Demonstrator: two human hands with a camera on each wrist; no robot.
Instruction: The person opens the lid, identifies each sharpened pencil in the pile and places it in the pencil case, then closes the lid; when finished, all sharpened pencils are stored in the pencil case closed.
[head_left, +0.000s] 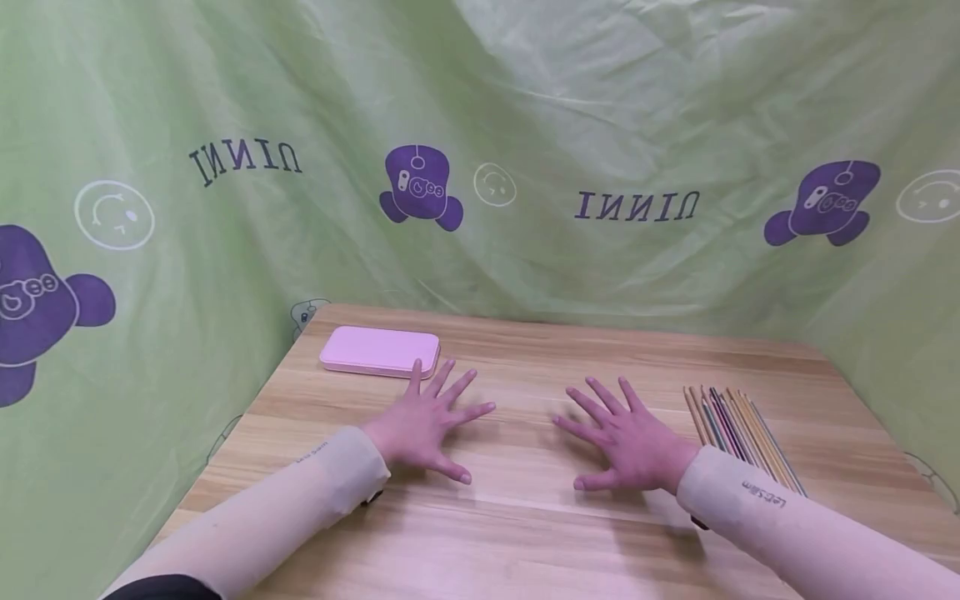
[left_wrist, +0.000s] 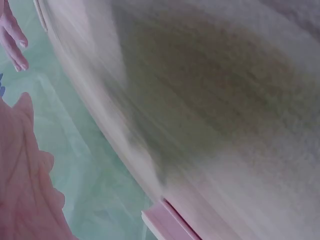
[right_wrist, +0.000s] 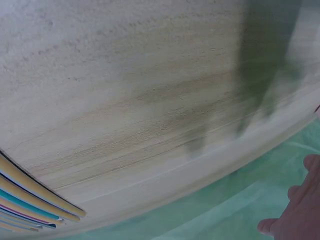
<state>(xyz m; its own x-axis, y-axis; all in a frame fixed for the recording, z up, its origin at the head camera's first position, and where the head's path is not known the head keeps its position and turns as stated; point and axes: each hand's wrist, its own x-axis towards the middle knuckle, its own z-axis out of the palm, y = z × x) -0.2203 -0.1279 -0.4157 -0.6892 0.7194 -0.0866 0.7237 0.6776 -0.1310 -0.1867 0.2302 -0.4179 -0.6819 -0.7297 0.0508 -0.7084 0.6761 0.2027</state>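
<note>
Both hands off everything: left hand (head_left: pixel 423 425) and right hand (head_left: pixel 633 442) are held over the wooden surface (head_left: pixel 525 533), palms down, fingers spread, nothing gripped. Pink case (head_left: pixel 382 348) is at the far left of the surface, closed as far as shows. Left little fingertip overlaps its near right edge in the head view; left wrist view has the hand clear of it, so probably no contact. Pencils (head_left: pixel 746 421) lie in a loose, roughly parallel bunch, right of the right hand, lower ends hidden behind the right sleeve (head_left: pixel 795 525). Main risk, my read: that sleeve. If the forearm drops or swings outward, the cuff could drag the pencils and fan them out, maybe roll some toward the right edge; barrel shape too small to judge. Grabbing the whole bunch at once could leave strays, since nothing visible ties them. Case looks smooth, so a fingertip nudge from the left hand could skid it toward the left edge, which is near. Tips may snap if pencils fall.
</note>
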